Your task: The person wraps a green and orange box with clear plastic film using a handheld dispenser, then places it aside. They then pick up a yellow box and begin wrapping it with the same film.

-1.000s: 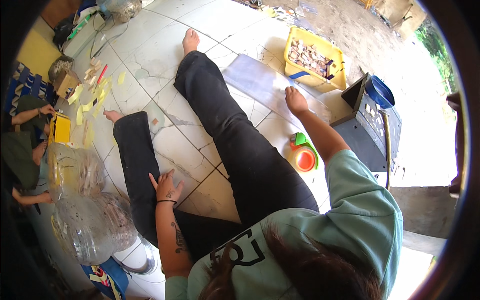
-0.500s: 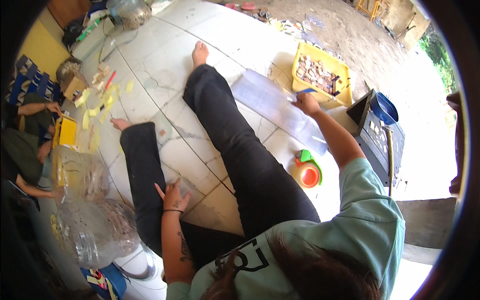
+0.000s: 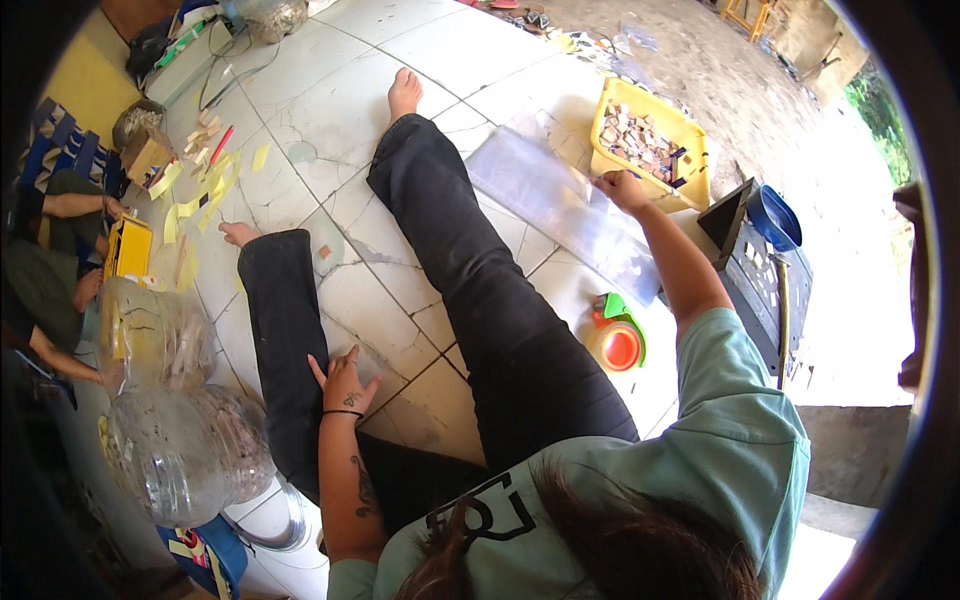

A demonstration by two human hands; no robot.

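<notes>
My left hand (image 3: 347, 383) rests by the bent black-trousered leg (image 3: 285, 330), fingers spread, holding nothing. My right hand (image 3: 622, 190) is closed, with its fingers curled, above the clear plastic sheet (image 3: 540, 180) on the tiles and close to the near side of a yellow bin (image 3: 700, 160). Whatever lies between those fingers is hidden. Small flat wooden pieces (image 3: 640, 138) fill the bin's bottom. Nearer to me, beyond my right thigh, stands a green tape dispenser (image 3: 632, 318) with an orange-cored roll (image 3: 620, 346).
A blue dish (image 3: 771, 217) sits on a dark box (image 3: 755, 285) at the right. Large clear plastic bags (image 3: 180, 455) stand at the left. Another person's hand (image 3: 115, 207) is by a yellow box (image 3: 129, 248). Yellow strips (image 3: 215, 190) litter the tiled floor.
My right hand has moved slightly up and right. A blue strip seen beside its fingers earlier no longer shows. The plastic sheet looks more wrinkled near that hand. My left hand stays by the leg.
</notes>
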